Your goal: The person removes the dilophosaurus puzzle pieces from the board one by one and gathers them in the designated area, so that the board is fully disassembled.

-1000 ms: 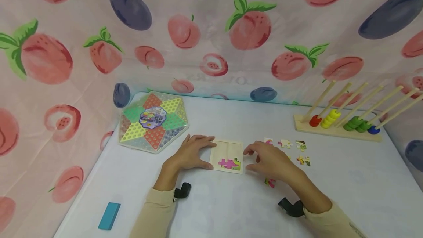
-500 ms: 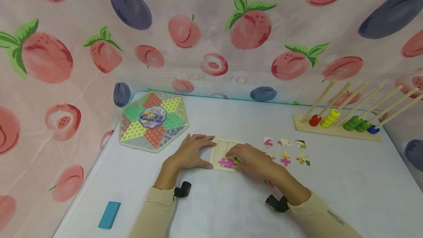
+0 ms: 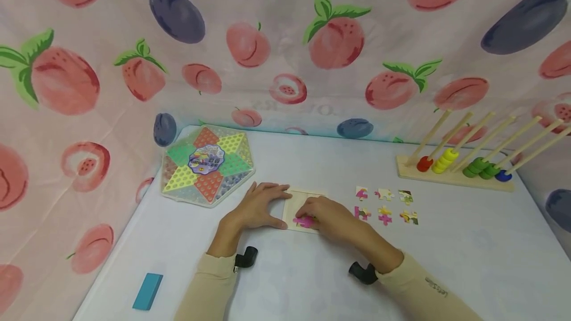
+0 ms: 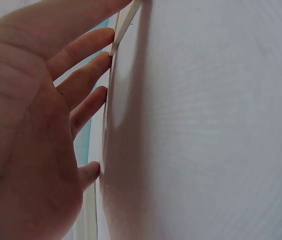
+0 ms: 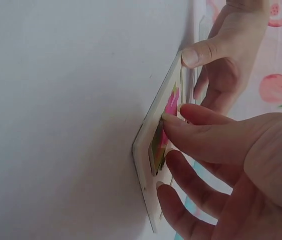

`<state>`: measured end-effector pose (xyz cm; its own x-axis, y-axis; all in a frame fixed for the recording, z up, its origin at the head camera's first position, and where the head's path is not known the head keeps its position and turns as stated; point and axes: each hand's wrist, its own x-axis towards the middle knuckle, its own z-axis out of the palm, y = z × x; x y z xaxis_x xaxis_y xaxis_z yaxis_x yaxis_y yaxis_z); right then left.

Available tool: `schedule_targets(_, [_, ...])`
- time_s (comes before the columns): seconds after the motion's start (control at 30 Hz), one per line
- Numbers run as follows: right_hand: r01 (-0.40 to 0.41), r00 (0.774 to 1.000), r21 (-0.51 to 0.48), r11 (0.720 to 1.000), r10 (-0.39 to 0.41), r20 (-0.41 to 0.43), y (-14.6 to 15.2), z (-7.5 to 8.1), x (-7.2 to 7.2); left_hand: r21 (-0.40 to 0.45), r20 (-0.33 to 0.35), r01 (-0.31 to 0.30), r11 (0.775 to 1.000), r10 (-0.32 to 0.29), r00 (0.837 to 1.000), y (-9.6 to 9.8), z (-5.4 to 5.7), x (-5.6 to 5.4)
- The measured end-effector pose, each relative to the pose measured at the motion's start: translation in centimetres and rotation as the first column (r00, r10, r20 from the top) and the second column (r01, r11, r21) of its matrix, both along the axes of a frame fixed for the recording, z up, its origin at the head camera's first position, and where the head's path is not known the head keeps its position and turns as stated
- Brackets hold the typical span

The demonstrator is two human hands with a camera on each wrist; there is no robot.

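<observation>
My left hand (image 3: 258, 207) rests at the left side of a small square wooden puzzle tray (image 3: 292, 204), thumb at the near corner and forefinger at the far one. In the left wrist view its fingers (image 4: 83, 80) stretch out fairly straight along the tray's edge. My right hand (image 3: 332, 217) reaches over the tray's right part, pinching a pink puzzle piece (image 3: 304, 222) between thumb and fingertips. A yellow-green part with a dark corner (image 5: 155, 150) adjoins the pink in the right wrist view, tilted within the tray. From the head view, the right hand hides most of it.
Several loose puzzle pieces (image 3: 384, 194) lie in two rows right of the tray. A wooden bead counter (image 3: 455, 175) stands at back right. The star-patterned game board (image 3: 207, 165) lies at back left, and a blue block (image 3: 147, 291) at front left.
My right hand has moved left from beside the tray, over it and onto the pink piece, its fingers closing there. The left hand has stayed in place.
</observation>
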<state>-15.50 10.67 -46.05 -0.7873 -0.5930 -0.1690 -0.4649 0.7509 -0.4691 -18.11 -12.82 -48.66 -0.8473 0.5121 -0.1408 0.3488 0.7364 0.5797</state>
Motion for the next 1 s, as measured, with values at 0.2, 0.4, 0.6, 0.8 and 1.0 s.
schedule_targets(0.2, [0.039,0.999,-0.007,0.999,-0.039,-0.01,-0.59,-0.1,-0.02,0.006,-0.005,-0.008,1.0,0.008,1.0,-0.04,-0.12,0.12])
schedule_targets(0.4, [0.062,0.998,0.033,0.997,-0.062,-0.001,-0.97,-0.41,0.05,0.005,0.001,-0.005,1.0,0.005,1.0,0.06,-0.05,0.31])
schedule_targets(0.6, [0.043,0.999,0.007,0.999,-0.043,0.027,-0.89,-0.52,0.09,0.007,-0.019,0.001,1.0,-0.001,1.0,0.09,-0.09,0.12])
schedule_targets(0.8, [0.054,0.999,-0.001,0.999,-0.054,0.0,-0.78,-0.48,0.15,0.007,-0.014,0.0,1.0,0.0,1.0,0.06,-0.16,0.02])
schedule_targets(1.0, [0.058,0.998,0.017,0.998,-0.058,0.03,-0.84,-0.25,0.06,0.002,-0.02,0.006,1.0,-0.006,1.0,0.08,-0.09,0.08])
